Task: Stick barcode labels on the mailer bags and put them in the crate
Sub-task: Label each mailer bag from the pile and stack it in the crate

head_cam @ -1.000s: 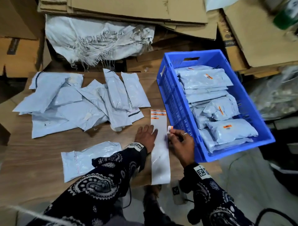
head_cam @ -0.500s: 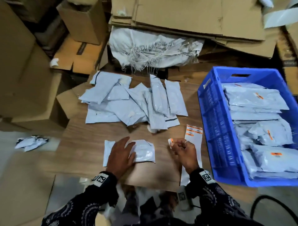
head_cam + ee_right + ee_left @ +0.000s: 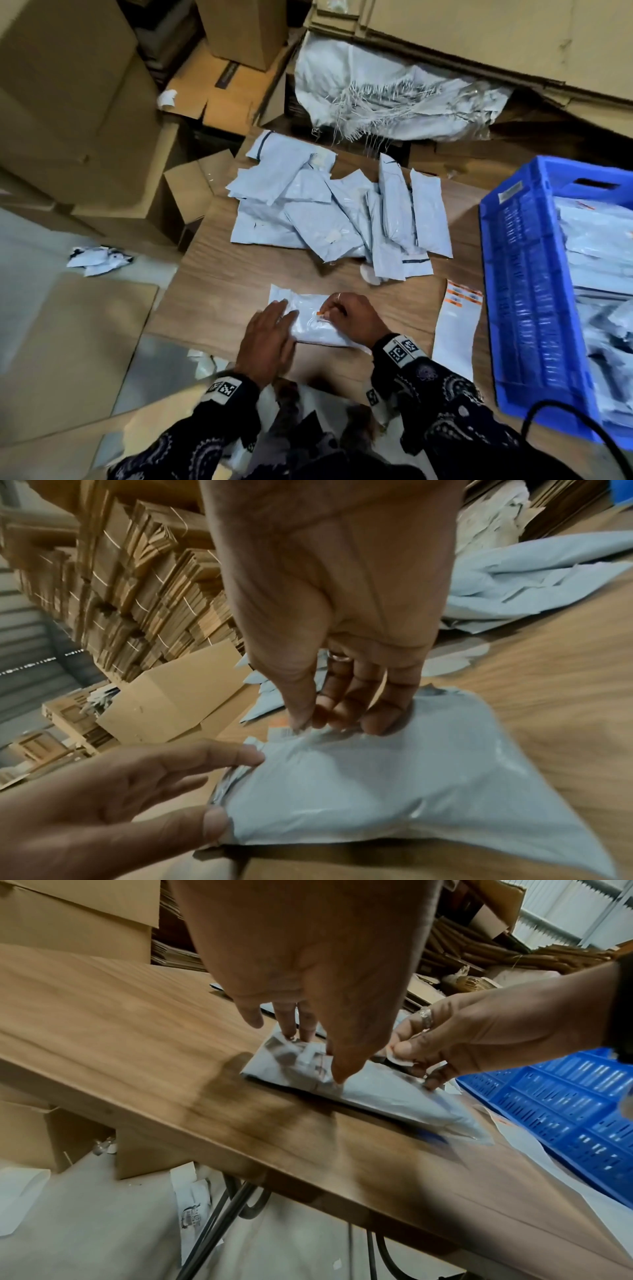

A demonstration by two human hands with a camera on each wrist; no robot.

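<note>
Wooden bench [image 3: 219, 308], near edge: our left hand [image 3: 267, 337] lies flat, fingers straight, steadying mailer bag [image 3: 318, 330]; our right hand [image 3: 349, 317] pinches barcode label [image 3: 320, 313], lowering it onto bag. Crate [image 3: 527, 274] waits at right edge for finished bags.

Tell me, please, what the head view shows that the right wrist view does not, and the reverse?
Only the head view shows the blue crate with labelled bags inside and the label sheet beside it. Only the right wrist view shows the thumb and fingers pinching the barcode label down close up. Both show the mailer bag on the table, the left hand steadying it, the right hand and the unlabelled pile.
</note>
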